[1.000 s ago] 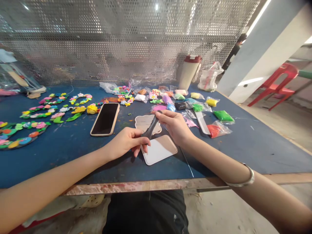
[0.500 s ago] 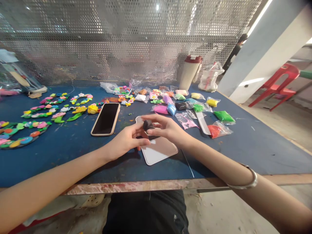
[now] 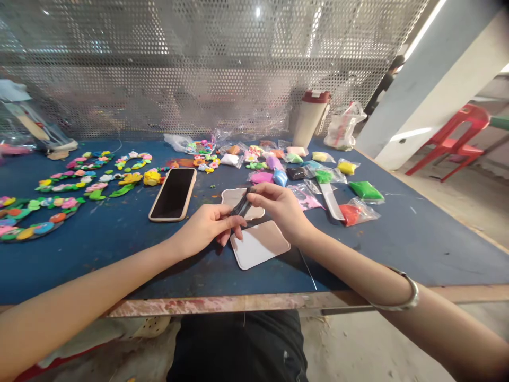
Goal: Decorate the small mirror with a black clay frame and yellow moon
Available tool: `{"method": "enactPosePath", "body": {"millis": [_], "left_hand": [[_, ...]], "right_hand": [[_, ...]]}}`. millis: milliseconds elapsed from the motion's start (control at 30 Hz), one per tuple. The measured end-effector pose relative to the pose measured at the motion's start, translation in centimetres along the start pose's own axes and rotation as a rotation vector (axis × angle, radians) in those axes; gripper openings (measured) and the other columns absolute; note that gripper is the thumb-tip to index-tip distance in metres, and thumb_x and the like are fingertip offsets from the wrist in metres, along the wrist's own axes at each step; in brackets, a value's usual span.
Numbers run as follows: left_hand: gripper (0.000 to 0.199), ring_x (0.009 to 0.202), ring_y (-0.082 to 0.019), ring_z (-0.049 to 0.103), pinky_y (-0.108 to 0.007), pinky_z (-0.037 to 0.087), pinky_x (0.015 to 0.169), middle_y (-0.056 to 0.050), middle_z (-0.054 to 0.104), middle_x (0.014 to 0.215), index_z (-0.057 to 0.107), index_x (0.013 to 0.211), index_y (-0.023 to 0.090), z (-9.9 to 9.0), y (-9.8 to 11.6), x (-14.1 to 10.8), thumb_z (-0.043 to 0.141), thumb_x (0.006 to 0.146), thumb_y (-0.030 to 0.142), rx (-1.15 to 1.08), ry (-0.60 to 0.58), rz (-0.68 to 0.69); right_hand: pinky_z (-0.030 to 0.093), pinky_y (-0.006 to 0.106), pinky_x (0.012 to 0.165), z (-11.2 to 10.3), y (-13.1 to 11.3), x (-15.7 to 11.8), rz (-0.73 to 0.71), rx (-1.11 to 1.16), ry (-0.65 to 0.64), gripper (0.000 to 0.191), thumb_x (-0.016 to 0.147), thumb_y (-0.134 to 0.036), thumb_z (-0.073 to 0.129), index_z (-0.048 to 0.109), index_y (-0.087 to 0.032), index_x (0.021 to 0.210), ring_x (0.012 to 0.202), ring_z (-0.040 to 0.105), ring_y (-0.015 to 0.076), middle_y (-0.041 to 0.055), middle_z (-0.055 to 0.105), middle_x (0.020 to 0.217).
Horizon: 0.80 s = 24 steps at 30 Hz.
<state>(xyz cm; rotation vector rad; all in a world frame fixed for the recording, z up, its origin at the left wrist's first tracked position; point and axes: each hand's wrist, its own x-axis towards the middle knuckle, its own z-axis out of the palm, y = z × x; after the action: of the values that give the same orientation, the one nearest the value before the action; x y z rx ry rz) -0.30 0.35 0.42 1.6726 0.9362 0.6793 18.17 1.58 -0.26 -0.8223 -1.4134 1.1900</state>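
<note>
A piece of black clay [image 3: 240, 205] is stretched between my two hands, above the table. My left hand [image 3: 210, 225] pinches its lower end with thumb and fingers. At the upper end, my right hand [image 3: 278, 208] grips it between thumb and index finger. Below the hands lie two flat white pieces: a rounded rectangular one [image 3: 258, 248] nearer me, and a wavy-edged one [image 3: 254, 213] behind it, partly covered by the fingers and clay.
A phone [image 3: 174, 194] lies left of my hands. Colourful clay-decorated pieces [image 3: 43, 229] spread across the left. Bagged clay [image 3: 366, 191], a white comb [image 3: 331, 201] and a lidded cup [image 3: 311, 119] stand or lie to the right and back.
The black clay has gone from a compact lump to a longer strip. My hands have moved slightly apart, uncovering more of the wavy-edged white piece.
</note>
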Motion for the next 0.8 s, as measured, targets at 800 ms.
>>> {"method": "enactPosePath", "body": {"millis": [800], "left_hand": [[0.027, 0.06, -0.012, 0.059, -0.022, 0.046, 0.054, -0.003, 0.065, 0.077, 0.06, 0.096, 0.013, 0.5, 0.1, -0.3, 0.065, 0.079, 0.034, -0.065, -0.034, 0.024]], "right_hand": [[0.051, 0.03, 0.073, -0.3, 0.1, -0.5, -0.08, -0.098, -0.241, 0.029, 0.072, -0.018, 0.071, 0.051, -0.021, 0.093, 0.076, 0.061, 0.0136, -0.0003, 0.06, 0.087]]}}
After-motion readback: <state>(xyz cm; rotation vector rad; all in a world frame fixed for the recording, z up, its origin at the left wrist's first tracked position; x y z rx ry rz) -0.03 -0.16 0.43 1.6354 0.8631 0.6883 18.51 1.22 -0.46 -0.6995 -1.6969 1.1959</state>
